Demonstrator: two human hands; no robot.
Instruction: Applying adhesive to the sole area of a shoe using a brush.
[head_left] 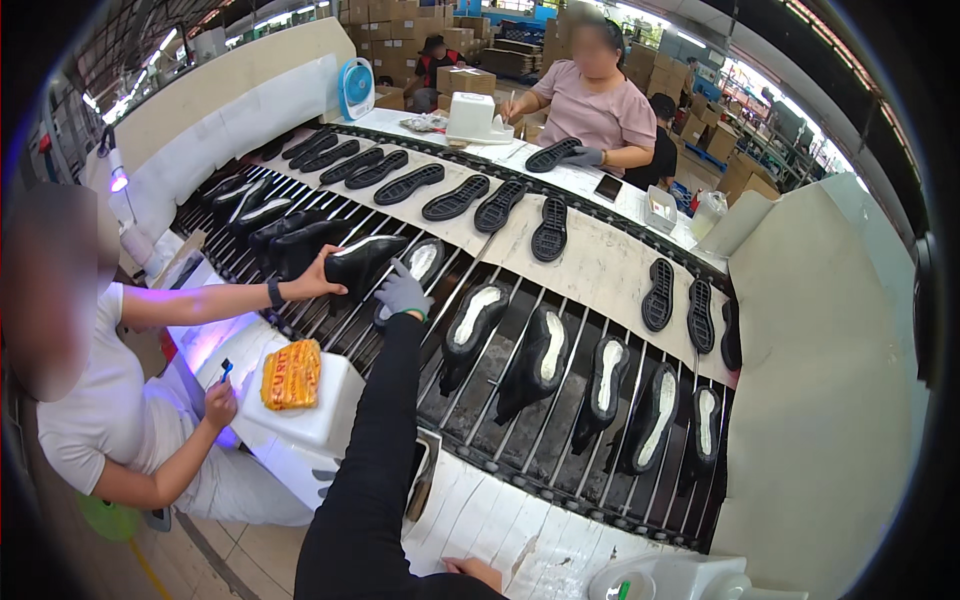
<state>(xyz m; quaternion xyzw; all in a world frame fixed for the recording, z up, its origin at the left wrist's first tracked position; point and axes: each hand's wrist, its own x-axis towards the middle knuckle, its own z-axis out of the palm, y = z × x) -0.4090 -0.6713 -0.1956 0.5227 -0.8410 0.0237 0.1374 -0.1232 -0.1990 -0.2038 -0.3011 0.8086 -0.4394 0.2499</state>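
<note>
In a grey glove, my left hand (pixel 405 292) is closed over the middle of a black shoe upper (pixel 426 258) with a white-coated underside, lying on the conveyor rods. One gloved finger stretches out along it, and the glove hides part of the shoe. My bare right hand (pixel 476 573) is at the lower edge, by the white worktop (pixel 500 545); most of its fingers are hidden. Just left of my glove, a co-worker's hand (pixel 318 276) grips another black upper (pixel 362 258). That person's other hand (pixel 220 403) holds a small blue brush (pixel 226 370).
More white-coated uppers (pixel 550 350) lie along the rod conveyor (pixel 540 440). Black soles (pixel 550 230) line the beige belt (pixel 620 260) beyond. Across it, a person in pink holds a sole (pixel 552 156). A yellow-orange package (pixel 291 374) sits on a white box (pixel 335 415) left of my arm.
</note>
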